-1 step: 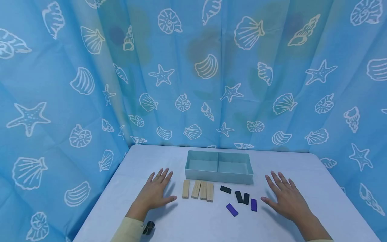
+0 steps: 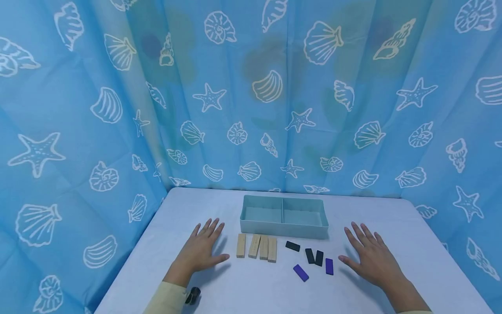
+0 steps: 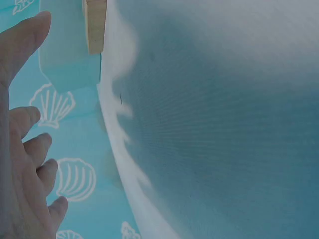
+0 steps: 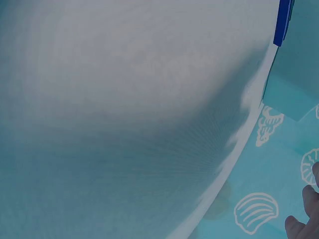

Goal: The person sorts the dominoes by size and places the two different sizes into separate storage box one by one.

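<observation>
My left hand (image 2: 203, 250) hovers above the table, fingers spread, left of several pale wooden blocks (image 2: 241, 246) that lie side by side. Holding nothing, my right hand (image 2: 370, 257) is spread in the same way on the other side. Nearest to it is a purple block (image 2: 329, 266); another purple block (image 2: 301, 273) lies slantwise closer to me. Three black blocks, one of them (image 2: 292, 246) slightly apart, lie between the wooden and purple ones. In the left wrist view, a wooden block (image 3: 95, 27) shows beyond the thumb (image 3: 27, 42). Fingertips (image 4: 310, 199) enter the right wrist view.
Behind the blocks stands a grey-blue box (image 2: 282, 228) with a divider making two compartments, both without contents. The white table (image 2: 251, 292) backs onto a blue shell-print curtain (image 2: 251, 109), which also hangs at both sides. A small black object (image 2: 193, 295) is beside the left sleeve.
</observation>
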`<state>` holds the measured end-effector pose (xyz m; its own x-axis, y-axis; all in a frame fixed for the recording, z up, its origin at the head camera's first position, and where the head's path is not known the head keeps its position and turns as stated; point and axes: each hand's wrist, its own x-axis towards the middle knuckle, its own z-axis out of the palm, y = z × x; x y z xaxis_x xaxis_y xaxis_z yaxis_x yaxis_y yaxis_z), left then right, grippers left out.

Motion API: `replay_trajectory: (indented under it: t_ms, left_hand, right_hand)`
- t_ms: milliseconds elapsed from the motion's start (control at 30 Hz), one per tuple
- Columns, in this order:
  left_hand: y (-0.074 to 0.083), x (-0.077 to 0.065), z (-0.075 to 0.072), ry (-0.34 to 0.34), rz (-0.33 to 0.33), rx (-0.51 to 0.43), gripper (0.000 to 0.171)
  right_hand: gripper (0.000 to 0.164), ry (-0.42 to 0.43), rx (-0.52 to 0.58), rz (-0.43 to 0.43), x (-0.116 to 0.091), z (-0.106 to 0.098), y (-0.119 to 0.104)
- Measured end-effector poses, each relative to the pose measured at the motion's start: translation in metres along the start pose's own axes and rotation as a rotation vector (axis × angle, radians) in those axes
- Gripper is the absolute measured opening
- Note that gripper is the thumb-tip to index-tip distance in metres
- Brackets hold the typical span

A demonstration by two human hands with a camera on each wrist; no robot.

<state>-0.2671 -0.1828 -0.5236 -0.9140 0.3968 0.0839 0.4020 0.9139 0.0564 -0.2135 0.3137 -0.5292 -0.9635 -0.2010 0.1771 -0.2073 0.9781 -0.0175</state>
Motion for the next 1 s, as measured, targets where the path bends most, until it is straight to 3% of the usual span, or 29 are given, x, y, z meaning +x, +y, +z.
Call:
replay_trajectory:
  t_ms: [267, 600, 833, 1000]
  left_hand:
    - [0.002, -0.002, -0.001, -0.027, 0.003, 0.0, 0.099]
    - [0.005, 0.013, -0.003, 0.038, 0.021, 0.048, 0.099]
    - [0.013, 0.025, -0.001, 0.037, 0.042, -0.004, 0.096]
    - [0.015, 0.029, 0.003, 0.015, 0.06, 0.012, 0.094]
  right_hand:
    - [0.091, 0.0, 0.005, 0.001, -0.003, 0.0, -0.002]
    - [0.087, 0.022, 0.012, -0.009, 0.008, -0.003, 0.0]
    - [0.086, -0.075, 0.095, 0.013, 0.012, 0.0, -0.01]
    - [0.089, -0.133, 0.134, 0.02, 0.009, 0.005, -0.015]
